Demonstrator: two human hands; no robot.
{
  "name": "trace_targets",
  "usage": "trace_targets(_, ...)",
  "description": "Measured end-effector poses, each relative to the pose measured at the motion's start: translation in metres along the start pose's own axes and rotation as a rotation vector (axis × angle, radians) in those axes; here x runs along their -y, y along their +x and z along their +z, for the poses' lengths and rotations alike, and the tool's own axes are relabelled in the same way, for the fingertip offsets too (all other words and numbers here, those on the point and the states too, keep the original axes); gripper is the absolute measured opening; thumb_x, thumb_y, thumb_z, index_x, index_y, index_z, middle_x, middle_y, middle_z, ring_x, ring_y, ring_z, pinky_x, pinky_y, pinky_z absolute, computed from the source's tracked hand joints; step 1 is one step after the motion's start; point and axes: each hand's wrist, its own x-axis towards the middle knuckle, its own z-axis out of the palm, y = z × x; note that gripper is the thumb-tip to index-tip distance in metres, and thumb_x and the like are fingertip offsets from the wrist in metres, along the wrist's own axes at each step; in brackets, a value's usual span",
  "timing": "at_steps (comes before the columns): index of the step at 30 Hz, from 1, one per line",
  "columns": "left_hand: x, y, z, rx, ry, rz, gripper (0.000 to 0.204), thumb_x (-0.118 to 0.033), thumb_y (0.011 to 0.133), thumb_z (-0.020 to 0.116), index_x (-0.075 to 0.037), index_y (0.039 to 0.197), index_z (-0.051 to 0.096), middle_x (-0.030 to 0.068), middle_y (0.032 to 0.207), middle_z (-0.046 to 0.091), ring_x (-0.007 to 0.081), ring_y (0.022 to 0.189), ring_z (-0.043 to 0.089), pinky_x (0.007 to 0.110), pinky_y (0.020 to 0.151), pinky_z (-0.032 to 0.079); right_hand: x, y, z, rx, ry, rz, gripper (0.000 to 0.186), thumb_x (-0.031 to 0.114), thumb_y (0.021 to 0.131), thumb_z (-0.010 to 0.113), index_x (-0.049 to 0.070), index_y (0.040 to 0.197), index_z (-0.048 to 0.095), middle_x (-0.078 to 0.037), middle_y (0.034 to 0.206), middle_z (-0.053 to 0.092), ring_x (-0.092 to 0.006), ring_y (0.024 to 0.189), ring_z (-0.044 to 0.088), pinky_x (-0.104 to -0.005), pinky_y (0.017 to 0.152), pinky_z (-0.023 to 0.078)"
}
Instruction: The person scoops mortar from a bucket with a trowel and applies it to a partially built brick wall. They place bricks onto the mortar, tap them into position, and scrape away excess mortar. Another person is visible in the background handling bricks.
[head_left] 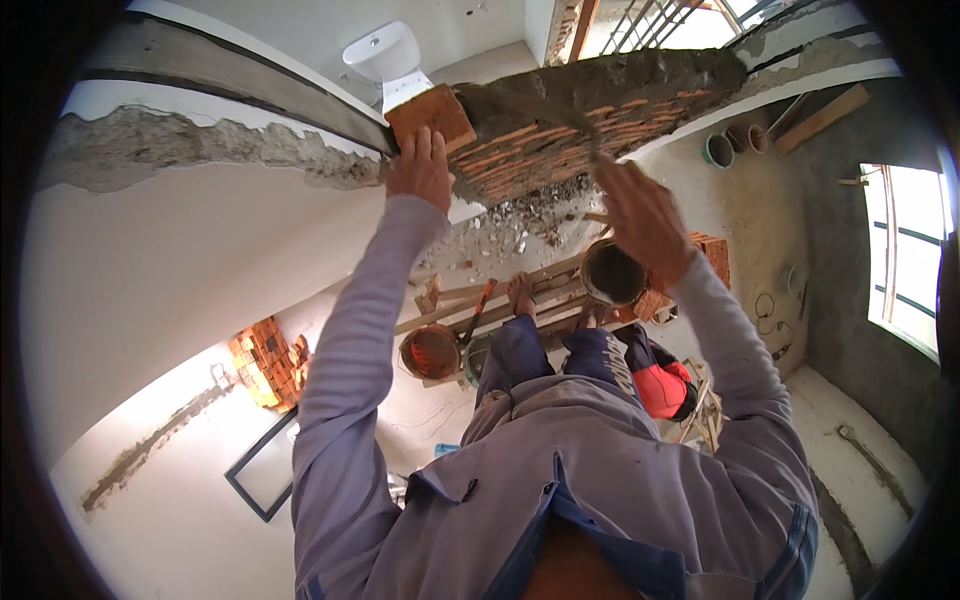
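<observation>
At the left end of a partly built brick wall [590, 140], my left hand [420, 172] grips an orange-brown brick [440, 112]. The brick sits against the edge of the plastered wall [200, 150]. Wet grey mortar [660, 80] covers the top of the brickwork to its right. My right hand [640, 215] is closed around the handle of a trowel [555, 110], smeared by motion. Its blade reaches left over the mortar toward the brick. The handle is mostly hidden inside my fingers.
My feet stand on wooden planks [555, 285]. A mortar bucket [613, 272] and bricks [712, 258] are by my right, another bucket [430, 352] and a hammer [478, 310] at left. Rubble [525, 222] lies below the wall; a toilet [385, 55] stands beyond it.
</observation>
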Motion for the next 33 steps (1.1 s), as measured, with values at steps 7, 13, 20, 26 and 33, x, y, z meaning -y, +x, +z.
trace_targets(7, -0.017, -0.007, 0.014, -0.073, -0.051, -0.065, 0.085, -0.031, 0.081, 0.074, 0.001, 0.146, 0.030, 0.0164, 0.149, 0.031, 0.0342, 0.137, 0.032, 0.039, 0.112, 0.034, 0.058, 0.077, 0.033, 0.014, -0.074, -0.045, 0.044, 0.002, 0.080, 0.056, -0.003, 0.122, 0.043, -0.017, 0.099, 0.056, -0.0343, 0.078, 0.067, -0.0433, 0.067, 0.056)
trace_targets(13, -0.021, -0.004, 0.026, -0.089, 0.143, -0.092, 0.081, -0.034, 0.078, 0.073, -0.004, 0.144, 0.037, 0.0108, 0.145, 0.033, 0.0308, 0.135, 0.035, 0.039, 0.105, 0.040, 0.064, 0.081, 0.055, 0.057, -0.057, 0.008, 0.045, 0.002, 0.080, 0.057, -0.003, 0.122, 0.043, -0.018, 0.097, 0.056, -0.0372, 0.076, 0.065, -0.0469, 0.065, 0.052)
trace_targets(20, -0.010, -0.004, 0.043, -0.179, 0.158, -0.021, 0.067, -0.021, 0.085, 0.063, -0.003, 0.144, 0.037, 0.0126, 0.144, 0.033, 0.0339, 0.135, 0.033, 0.040, 0.103, 0.042, 0.062, 0.079, 0.062, 0.113, -0.079, 0.051, 0.041, 0.003, 0.081, 0.057, -0.003, 0.120, 0.044, -0.019, 0.097, 0.058, -0.0380, 0.074, 0.064, -0.0477, 0.063, 0.052)
trace_targets(26, -0.007, -0.004, 0.042, -0.192, 0.116, 0.007, 0.063, -0.018, 0.087, 0.059, -0.003, 0.144, 0.037, 0.0140, 0.144, 0.032, 0.0360, 0.136, 0.031, 0.041, 0.103, 0.042, 0.069, 0.079, 0.051, 0.023, -0.038, 0.003, 0.037, 0.005, 0.082, 0.055, -0.004, 0.117, 0.045, -0.019, 0.097, 0.058, -0.0366, 0.074, 0.066, -0.0459, 0.063, 0.054)
trace_targets(33, -0.011, 0.000, 0.047, -0.232, 0.178, -0.038, 0.056, -0.018, 0.090, 0.052, -0.003, 0.143, 0.040, 0.0141, 0.142, 0.037, 0.0350, 0.135, 0.034, 0.039, 0.101, 0.041, 0.071, 0.078, 0.065, 0.044, -0.100, -0.002, 0.039, 0.005, 0.083, 0.054, -0.005, 0.119, 0.042, -0.019, 0.096, 0.058, -0.0359, 0.073, 0.067, -0.0443, 0.063, 0.055)
